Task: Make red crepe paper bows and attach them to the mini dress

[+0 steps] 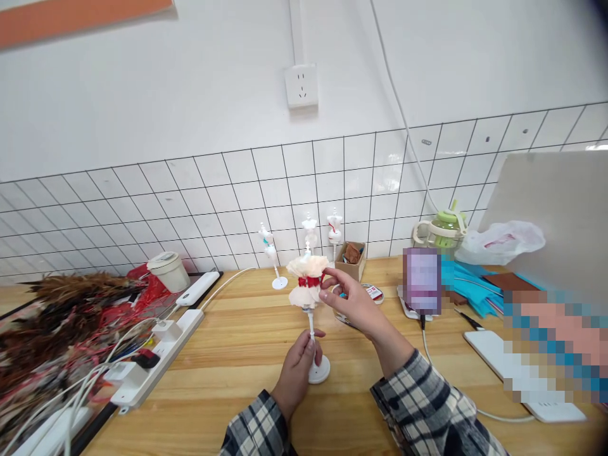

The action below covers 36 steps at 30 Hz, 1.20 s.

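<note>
Ruffled cream red-belted fabric dress covers a white plastic mannequin stand over the wooden desk, left fingers clamped round its slim pole, right fingers touching the fabric, grip unclear.

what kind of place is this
Probably a small craft workspace: a miniature dress form in pale frills and a red band, similar small forms near the tiled wall, and a heap of what look like feathers on the left.

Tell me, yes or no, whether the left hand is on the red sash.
No, the left hand holds the stem, below the red sash.
</note>
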{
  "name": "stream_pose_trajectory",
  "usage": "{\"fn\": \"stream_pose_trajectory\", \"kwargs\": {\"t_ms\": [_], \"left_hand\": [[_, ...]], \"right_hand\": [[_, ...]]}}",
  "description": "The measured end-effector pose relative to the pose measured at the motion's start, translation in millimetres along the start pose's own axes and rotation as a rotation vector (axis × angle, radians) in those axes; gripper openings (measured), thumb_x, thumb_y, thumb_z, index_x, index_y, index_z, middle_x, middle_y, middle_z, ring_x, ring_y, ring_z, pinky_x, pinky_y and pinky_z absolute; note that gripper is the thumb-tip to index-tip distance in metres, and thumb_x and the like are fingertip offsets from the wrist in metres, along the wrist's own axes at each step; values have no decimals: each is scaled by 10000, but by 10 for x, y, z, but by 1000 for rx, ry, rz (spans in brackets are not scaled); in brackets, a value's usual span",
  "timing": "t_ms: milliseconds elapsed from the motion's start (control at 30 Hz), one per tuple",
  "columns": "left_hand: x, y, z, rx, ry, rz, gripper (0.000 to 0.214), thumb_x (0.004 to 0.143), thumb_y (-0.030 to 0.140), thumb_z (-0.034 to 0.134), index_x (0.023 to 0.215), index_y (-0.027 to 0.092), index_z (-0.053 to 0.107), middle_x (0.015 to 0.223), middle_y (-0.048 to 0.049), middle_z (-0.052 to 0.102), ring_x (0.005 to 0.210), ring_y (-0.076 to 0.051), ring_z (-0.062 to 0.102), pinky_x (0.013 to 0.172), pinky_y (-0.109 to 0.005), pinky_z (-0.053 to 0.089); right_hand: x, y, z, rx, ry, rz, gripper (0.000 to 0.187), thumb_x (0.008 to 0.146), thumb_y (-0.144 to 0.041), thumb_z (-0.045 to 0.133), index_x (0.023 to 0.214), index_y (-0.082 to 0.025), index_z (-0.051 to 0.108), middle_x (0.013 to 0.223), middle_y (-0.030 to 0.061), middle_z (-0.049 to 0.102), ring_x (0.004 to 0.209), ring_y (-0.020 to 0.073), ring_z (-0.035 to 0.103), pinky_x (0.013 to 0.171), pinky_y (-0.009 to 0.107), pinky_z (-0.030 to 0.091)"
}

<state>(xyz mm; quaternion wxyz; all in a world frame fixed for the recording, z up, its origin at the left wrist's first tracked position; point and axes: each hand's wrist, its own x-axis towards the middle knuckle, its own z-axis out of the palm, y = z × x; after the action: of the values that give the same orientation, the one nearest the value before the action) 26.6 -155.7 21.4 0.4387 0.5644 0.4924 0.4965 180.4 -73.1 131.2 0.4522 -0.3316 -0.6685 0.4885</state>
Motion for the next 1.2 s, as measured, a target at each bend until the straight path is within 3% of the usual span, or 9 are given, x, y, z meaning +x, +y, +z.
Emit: {"fn": "stream_pose_trajectory", "kwargs": {"t_ms": [100, 200, 300, 433, 633, 733, 933, 1033, 1200], "left_hand": [[21, -30, -20, -157, -53, -7, 413, 855, 548, 454, 913, 151, 554, 523, 43, 473, 505, -111, 425, 619, -258, 388], [6, -44, -21, -263, -117, -60, 366, 840, 510, 513, 805, 149, 565, 461, 25, 533, 459, -108, 453, 690, -300, 435], [-34, -45, -12, -332, -168, -115, 381, 824, 509, 539, 824, 134, 602, 443, -4, 592, 456, -130, 518, 737, -345, 465], [-63, -37, -3, -359, -186, -137, 437, 779, 546, 580, 844, 118, 642, 439, -17, 612, 436, -136, 538, 733, -358, 482], [-14, -48, 7, -294, -119, -127, 413, 777, 542, 592, 872, 140, 611, 500, -18, 653, 489, -136, 576, 700, -313, 478], [16, -66, -8, -310, -58, -121, 417, 795, 562, 550, 785, 146, 584, 530, -34, 665, 503, -144, 587, 645, -296, 472], [23, -74, -43, -379, -36, -82, 403, 849, 526, 491, 823, 138, 596, 489, -17, 632, 466, -141, 576, 639, -308, 480], [28, -80, -48, -371, -26, -73, 408, 842, 533, 498, 823, 140, 603, 467, 9, 595, 439, -127, 549, 632, -309, 487], [53, -61, -39, -315, 10, -71, 424, 833, 558, 487, 835, 152, 605, 462, 39, 538, 441, -113, 508, 651, -310, 489]], "right_hand": [[32, 84, 16, -58, 110, 12, 508, 719, -430, 670, 1165, -223, 541, 1014, 35, 590, 741, 147, 522, 715, 314, 449], [55, 156, 43, -9, 211, 23, 594, 676, -416, 720, 1195, -227, 500, 1128, 63, 581, 945, 204, 550, 845, 375, 453], [43, 144, 74, 271, 111, 46, 740, 685, -384, 734, 1325, -265, 381, 1248, 74, 555, 1131, 232, 521, 936, 407, 438], [2, 60, 122, 553, -2, 98, 862, 673, -348, 759, 1388, -264, 286, 1146, 78, 638, 1058, 248, 600, 889, 431, 488], [-26, 42, 217, 512, 74, 90, 953, 681, -338, 755, 1440, -268, 182, 1130, 80, 655, 1022, 247, 625, 839, 410, 519], [-48, 17, 225, 428, 14, 70, 971, 693, -327, 752, 1455, -255, 154, 1154, 90, 647, 1073, 241, 602, 885, 408, 496], [-72, -64, 170, 379, -41, 84, 764, 764, -386, 671, 1408, -238, 288, 1116, 85, 670, 1076, 212, 600, 986, 417, 405], [-55, -29, 183, 300, -6, 70, 642, 745, -368, 678, 1311, -233, 406, 1087, 83, 673, 1030, 214, 613, 939, 411, 426], [-16, 24, 208, 206, 23, 58, 505, 764, -323, 631, 1225, -215, 455, 986, 58, 687, 918, 183, 615, 853, 361, 442]]}}
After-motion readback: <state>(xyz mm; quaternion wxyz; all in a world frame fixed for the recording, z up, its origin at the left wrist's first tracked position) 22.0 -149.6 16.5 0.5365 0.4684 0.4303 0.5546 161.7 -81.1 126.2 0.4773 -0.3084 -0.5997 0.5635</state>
